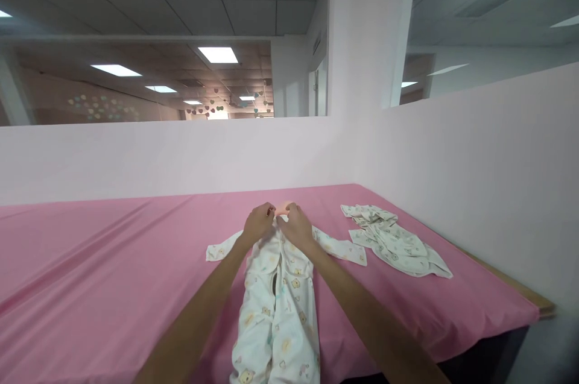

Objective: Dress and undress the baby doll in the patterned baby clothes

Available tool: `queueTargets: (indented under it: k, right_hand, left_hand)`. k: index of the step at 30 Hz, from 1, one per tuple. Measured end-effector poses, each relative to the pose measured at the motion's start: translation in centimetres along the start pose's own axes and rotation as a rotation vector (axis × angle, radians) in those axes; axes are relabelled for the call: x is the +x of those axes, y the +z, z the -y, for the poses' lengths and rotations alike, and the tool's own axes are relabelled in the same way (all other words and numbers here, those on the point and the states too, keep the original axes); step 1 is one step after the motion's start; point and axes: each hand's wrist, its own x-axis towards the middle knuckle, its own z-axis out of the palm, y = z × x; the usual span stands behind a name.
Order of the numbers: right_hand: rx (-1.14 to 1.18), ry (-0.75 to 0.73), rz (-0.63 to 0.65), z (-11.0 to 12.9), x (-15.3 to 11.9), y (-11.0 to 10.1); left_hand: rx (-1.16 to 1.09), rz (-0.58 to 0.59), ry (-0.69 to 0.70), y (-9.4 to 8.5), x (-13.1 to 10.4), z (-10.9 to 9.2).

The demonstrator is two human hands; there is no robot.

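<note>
A white baby outfit point(296, 287) with small bear prints lies front up on the pink cloth, its sleeves spread to both sides and its legs toward me. Just above its collar shows a peach-coloured rounded thing point(284, 206), mostly covered by my hands. My left hand point(260, 222) is closed at the left side of the collar, fingertips pinched at the neckline. Opposite it, my right hand point(295, 224) has its fingers bent and closed on the collar's right side. The fingertips of both hands nearly meet.
A second white printed garment point(402, 245) lies crumpled at the right. The pink cloth point(113, 263) covers the table, with long creases at the left. A wooden edge point(506, 278) shows at the right. White walls point(181, 158) with windows stand behind and to the right.
</note>
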Motion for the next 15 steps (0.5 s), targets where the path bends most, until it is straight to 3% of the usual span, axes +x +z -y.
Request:
queueTargets:
  k: [3, 5, 10, 15]
  right_hand:
    - [-0.136, 0.069, 0.046, 0.4, 1.7, 2.4]
    - [-0.144, 0.091, 0.061, 0.2, 2.1, 3.3]
    - [-0.086, 0.145, 0.026, -1.2, 2.3, 3.6]
    - [0.010, 0.075, -0.026, -2.3, 1.7, 3.6]
  left_hand:
    - [-0.005, -0.036, -0.043, 3.0, 1.4, 1.6]
    - [-0.018, -0.033, -0.053, 4.0, 1.4, 2.6]
    - [-0.042, 0.024, -0.039, 4.2, 0.6, 4.0]
    - [-0.030, 0.098, 0.013, 4.2, 0.6, 3.8]
